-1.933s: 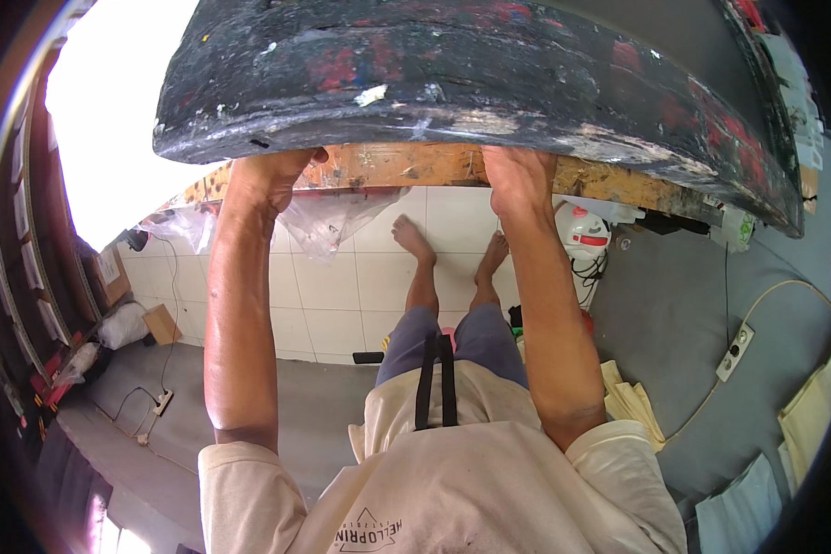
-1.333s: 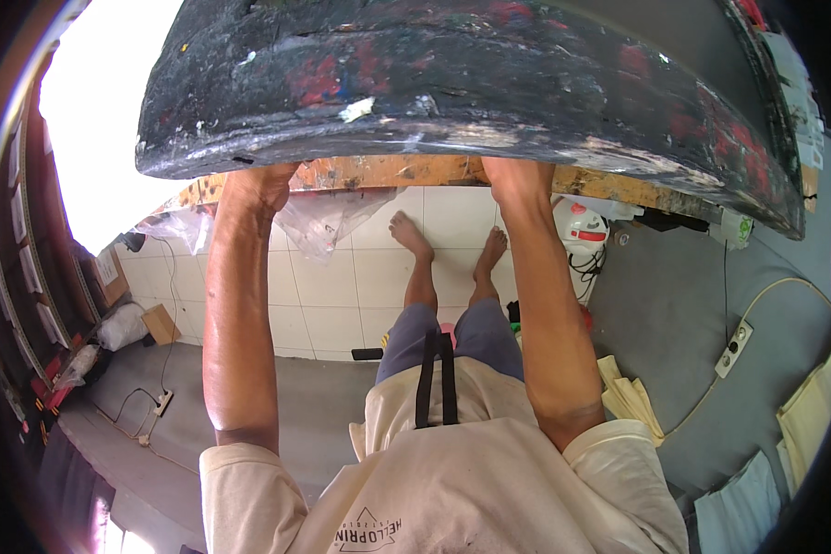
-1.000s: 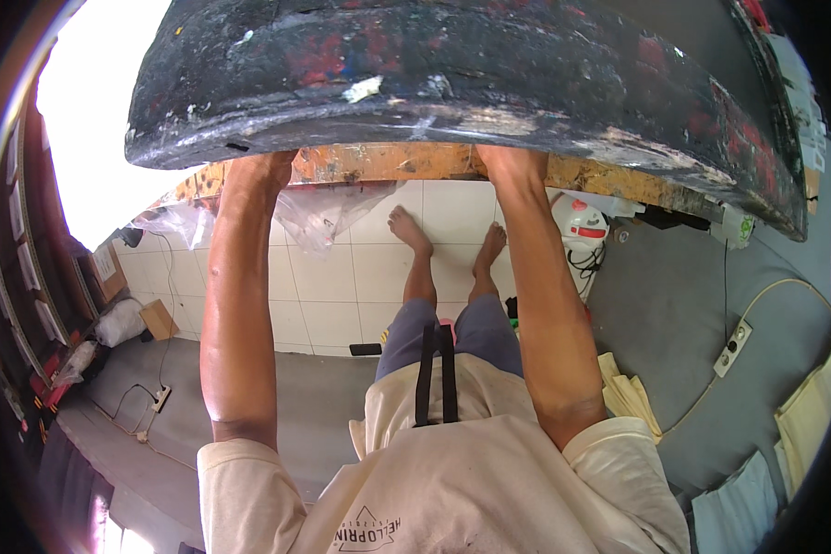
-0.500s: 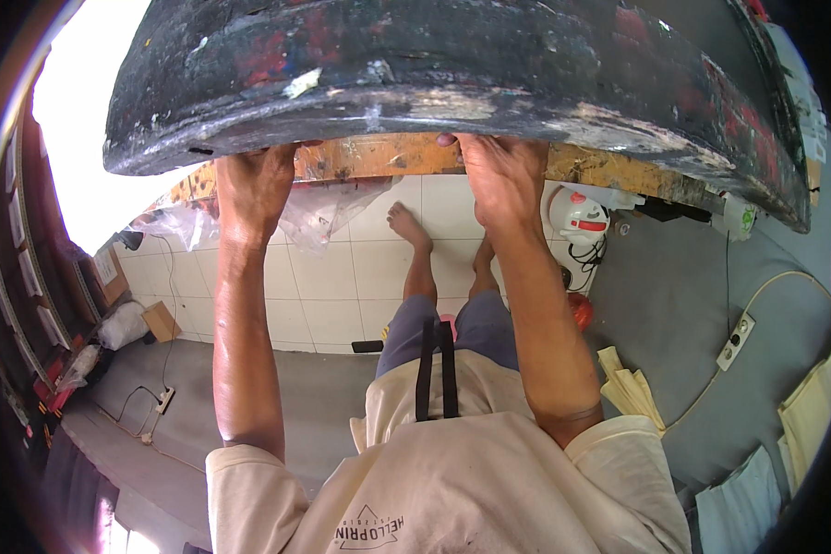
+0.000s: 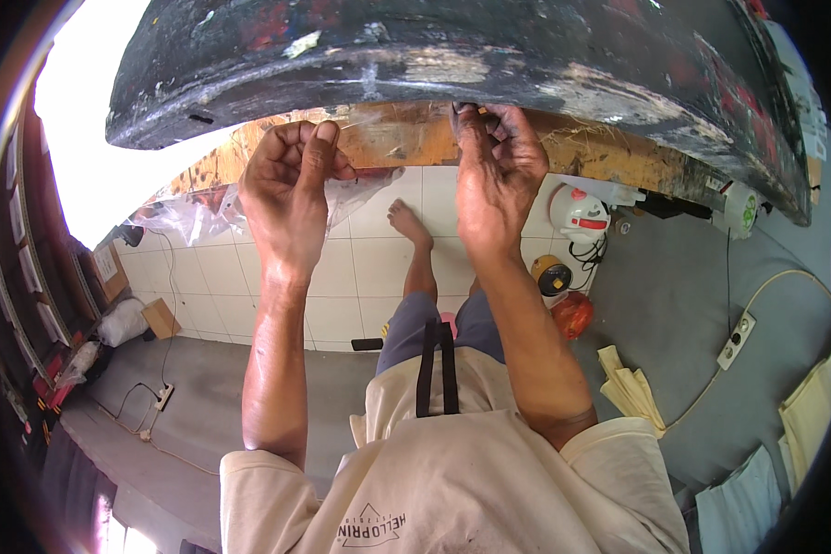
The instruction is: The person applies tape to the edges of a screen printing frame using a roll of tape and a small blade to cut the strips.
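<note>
A large black board (image 5: 388, 46), scuffed and spotted with red and white paint, slants across the top of the view. Below its near edge runs a stained orange-brown wooden table edge (image 5: 609, 148). My left hand (image 5: 291, 180) is closed in front of that wood, fingers curled and thumb against the index finger; whatever it pinches is too small to make out. Just under the board's edge, my right hand (image 5: 499, 171) has its fingers curled and pressed together near the thumb. What they grip is hidden. Clear plastic sheeting (image 5: 198, 217) hangs below the wood by my left hand.
A white and red round appliance (image 5: 580, 214) with a black cord stands on the floor at right, beside a red plastic bag (image 5: 572, 314). A power strip (image 5: 737, 340) and folded cream cloth (image 5: 630, 388) lie farther right. Shelving (image 5: 32, 249) lines the left.
Both hands have come away from under the board's edge. My left hand has moved right, turned, and curled into a pinch; my right hand has turned with fingers drawn together. The board shifted slightly up.
</note>
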### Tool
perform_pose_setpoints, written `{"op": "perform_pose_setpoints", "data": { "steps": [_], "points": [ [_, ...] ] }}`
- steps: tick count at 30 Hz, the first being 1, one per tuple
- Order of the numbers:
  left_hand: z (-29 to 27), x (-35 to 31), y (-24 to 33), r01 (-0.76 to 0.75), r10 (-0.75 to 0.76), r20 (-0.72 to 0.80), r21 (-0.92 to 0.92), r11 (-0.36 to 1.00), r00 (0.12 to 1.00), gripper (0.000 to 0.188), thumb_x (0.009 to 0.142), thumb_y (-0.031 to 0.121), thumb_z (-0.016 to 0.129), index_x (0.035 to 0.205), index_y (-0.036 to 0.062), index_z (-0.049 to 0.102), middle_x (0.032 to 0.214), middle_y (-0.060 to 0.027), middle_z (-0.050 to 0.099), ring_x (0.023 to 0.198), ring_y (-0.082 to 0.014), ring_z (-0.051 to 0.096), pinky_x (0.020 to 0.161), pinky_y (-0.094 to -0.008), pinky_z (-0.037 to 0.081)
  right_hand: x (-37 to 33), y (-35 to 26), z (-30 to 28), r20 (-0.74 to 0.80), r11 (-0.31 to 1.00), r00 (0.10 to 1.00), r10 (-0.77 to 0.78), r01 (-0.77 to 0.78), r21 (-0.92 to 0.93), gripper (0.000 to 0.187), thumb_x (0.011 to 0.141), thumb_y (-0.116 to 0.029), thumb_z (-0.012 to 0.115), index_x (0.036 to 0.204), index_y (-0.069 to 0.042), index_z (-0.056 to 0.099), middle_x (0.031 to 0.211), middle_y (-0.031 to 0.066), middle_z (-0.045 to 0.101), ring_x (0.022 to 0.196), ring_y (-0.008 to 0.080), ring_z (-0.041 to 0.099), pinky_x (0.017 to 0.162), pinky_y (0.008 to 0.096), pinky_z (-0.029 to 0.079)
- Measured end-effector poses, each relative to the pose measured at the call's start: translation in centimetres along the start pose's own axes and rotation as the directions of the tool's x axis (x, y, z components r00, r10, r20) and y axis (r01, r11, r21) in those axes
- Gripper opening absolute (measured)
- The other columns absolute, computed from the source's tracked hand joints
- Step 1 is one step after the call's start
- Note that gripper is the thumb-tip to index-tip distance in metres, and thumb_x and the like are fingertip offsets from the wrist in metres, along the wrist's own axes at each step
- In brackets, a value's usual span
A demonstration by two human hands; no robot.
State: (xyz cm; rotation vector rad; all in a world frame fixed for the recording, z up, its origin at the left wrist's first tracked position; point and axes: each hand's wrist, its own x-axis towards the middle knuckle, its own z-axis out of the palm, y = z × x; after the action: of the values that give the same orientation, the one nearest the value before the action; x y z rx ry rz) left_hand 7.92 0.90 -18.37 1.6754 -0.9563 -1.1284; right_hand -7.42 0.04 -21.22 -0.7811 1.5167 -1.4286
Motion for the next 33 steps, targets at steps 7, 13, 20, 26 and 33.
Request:
{"op": "perform_pose_setpoints", "data": {
  "steps": [7, 13, 20, 26, 33],
  "points": [
    [-0.4, -2.4, 1.1, -0.214, 0.223, -0.038, 0.170, 0.962, 0.974, 0.018, 0.092, 0.014, 0.066, 0.097, -0.0022, 0.060, 0.078, -0.0065, 0.065, 0.067, -0.0110, 0.061, 0.064, -0.0252, 0.049, 0.0, -0.3, -2.7, 0.030, 0.785, 0.968, -0.248, 0.219, -0.579, 0.017, 0.090, -0.008, 0.064, 0.105, 0.002, 0.064, 0.090, 0.0040, 0.063, 0.079, 0.0081, 0.057, 0.066, 0.0217, 0.048],
    [-2.3, -2.9, 2.9, -0.663, 0.539, 0.385, 0.429, 0.614, 0.749, 0.012, 0.084, 0.002, 0.069, 0.094, 0.0030, 0.062, 0.082, -0.0077, 0.067, 0.076, -0.0201, 0.066, 0.068, -0.0321, 0.052, 2.1, -4.5, -6.0, 0.432, 0.708, 0.837, -0.336, 0.527, -0.470, 0.026, 0.083, -0.008, 0.069, 0.107, 0.000, 0.063, 0.095, 0.0095, 0.065, 0.087, 0.0183, 0.060, 0.070, 0.0304, 0.050],
    [-3.6, -2.9, 4.7, -0.809, 0.522, 0.619, 0.481, 0.339, 0.587, 0.030, 0.090, 0.023, 0.065, 0.112, 0.0031, 0.059, 0.098, -0.0114, 0.070, 0.077, -0.0256, 0.068, 0.071, -0.0357, 0.054, -0.2, -5.9, -1.7, 0.829, 0.736, 0.531, -0.178, 0.631, -0.246, 0.021, 0.077, -0.004, 0.070, 0.098, -0.003, 0.068, 0.090, 0.0097, 0.068, 0.081, 0.0241, 0.063, 0.073, 0.0351, 0.048],
    [-3.4, -3.2, 2.2, -0.188, 0.189, 0.092, -0.019, 0.982, 0.978, 0.077, 0.084, 0.050, 0.069, 0.134, -0.0018, 0.041, 0.122, -0.0165, 0.058, 0.100, -0.0227, 0.063, 0.086, -0.0350, 0.050, -2.5, -3.7, -4.4, 0.476, 0.991, 0.870, 0.126, -0.135, -0.016, 0.010, 0.088, 0.000, 0.063, 0.098, 0.003, 0.065, 0.094, 0.0105, 0.066, 0.077, 0.0157, 0.059, 0.066, 0.0281, 0.046],
    [0.7, -5.9, -3.2, 0.430, -0.093, 0.505, -0.609, 0.667, 0.858, 0.081, 0.080, 0.047, 0.073, 0.136, -0.0013, 0.040, 0.123, -0.0197, 0.055, 0.112, -0.0310, 0.058, 0.094, -0.0428, 0.049, -3.8, -3.2, -5.0, 0.363, 0.833, 0.871, 0.332, -0.451, 0.321, 0.026, 0.093, -0.009, 0.059, 0.115, 0.005, 0.061, 0.096, 0.0122, 0.065, 0.078, 0.0169, 0.057, 0.068, 0.0289, 0.045]
  ]
}}
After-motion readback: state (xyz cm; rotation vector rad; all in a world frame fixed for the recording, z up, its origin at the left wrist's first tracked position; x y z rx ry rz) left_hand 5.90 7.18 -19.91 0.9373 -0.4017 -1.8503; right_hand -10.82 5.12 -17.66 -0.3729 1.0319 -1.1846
